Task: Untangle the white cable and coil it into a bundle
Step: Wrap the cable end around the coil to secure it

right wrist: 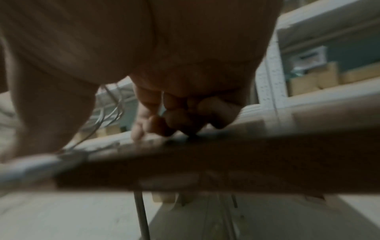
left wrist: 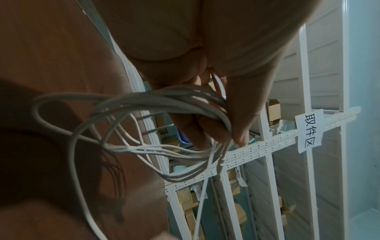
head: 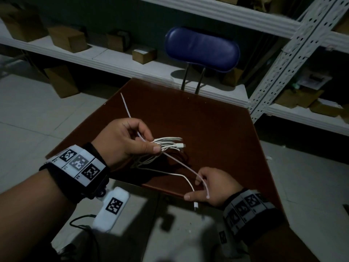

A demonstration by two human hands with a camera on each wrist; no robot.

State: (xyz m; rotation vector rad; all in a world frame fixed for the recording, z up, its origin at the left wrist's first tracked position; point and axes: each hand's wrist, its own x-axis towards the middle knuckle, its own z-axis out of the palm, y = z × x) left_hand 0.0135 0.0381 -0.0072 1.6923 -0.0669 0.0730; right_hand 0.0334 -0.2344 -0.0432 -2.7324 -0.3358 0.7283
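My left hand (head: 153, 143) is raised over the dark brown table (head: 217, 129) and pinches a bundle of white cable (head: 168, 142) loops between thumb and fingers. In the left wrist view the loops (left wrist: 156, 100) pass across the curled fingers (left wrist: 205, 129). A loose strand (head: 181, 175) runs from the bundle to my right hand (head: 196, 190) at the table's near edge, which grips it. The connector (head: 196, 206) dangles below that hand. A thin white strip (head: 125, 104) sticks up past my left hand. The right wrist view is blurred and shows curled fingers (right wrist: 180, 118).
A blue chair back (head: 202, 49) stands behind the table. White metal shelving (head: 113, 57) with cardboard boxes (head: 68, 38) lines the back and right. A white tagged device (head: 111, 208) with a dark wire lies on the tiled floor beside my left forearm.
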